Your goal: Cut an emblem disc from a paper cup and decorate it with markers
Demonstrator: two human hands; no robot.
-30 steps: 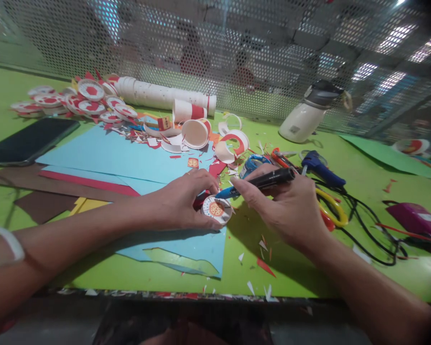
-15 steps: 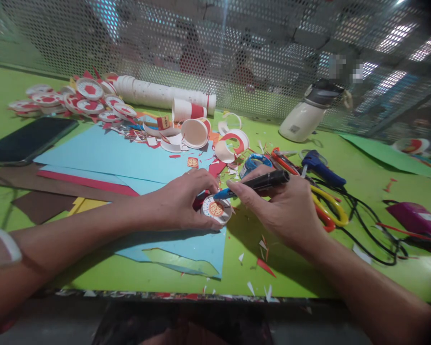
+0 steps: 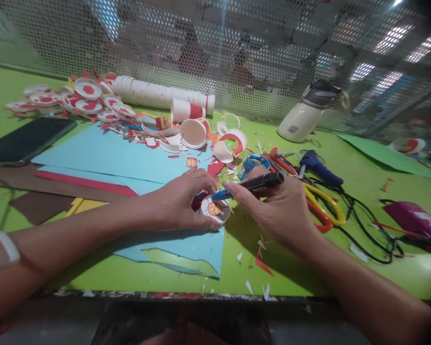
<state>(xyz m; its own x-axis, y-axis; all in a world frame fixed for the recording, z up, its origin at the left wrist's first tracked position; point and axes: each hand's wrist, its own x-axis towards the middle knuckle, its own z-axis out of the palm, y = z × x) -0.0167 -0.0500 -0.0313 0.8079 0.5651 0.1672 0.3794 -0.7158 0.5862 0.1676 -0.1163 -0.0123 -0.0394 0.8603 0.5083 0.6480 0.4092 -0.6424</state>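
My left hand [image 3: 181, 199] presses a small white cup bottom with a red and gold emblem [image 3: 214, 210] onto a light blue paper sheet [image 3: 197, 244]. My right hand [image 3: 276, 206] grips a black marker with a blue tip [image 3: 251, 184], and the tip touches the upper left edge of the cup bottom. Both hands meet near the middle of the green table [image 3: 309, 268].
Cut paper cups [image 3: 196, 132], a stack of cups on its side [image 3: 161, 95] and red-white discs [image 3: 88, 96] lie behind. A phone [image 3: 25, 139] is at left. Scissors [image 3: 321, 203], a blue glue gun [image 3: 319, 167], a tape roll [image 3: 251, 163], a white bottle [image 3: 305, 117] and a purple box [image 3: 414, 218] are at right.
My right hand and the marker have slid slightly left, bringing the tip closer over the cup bottom. The left hand has stayed put.
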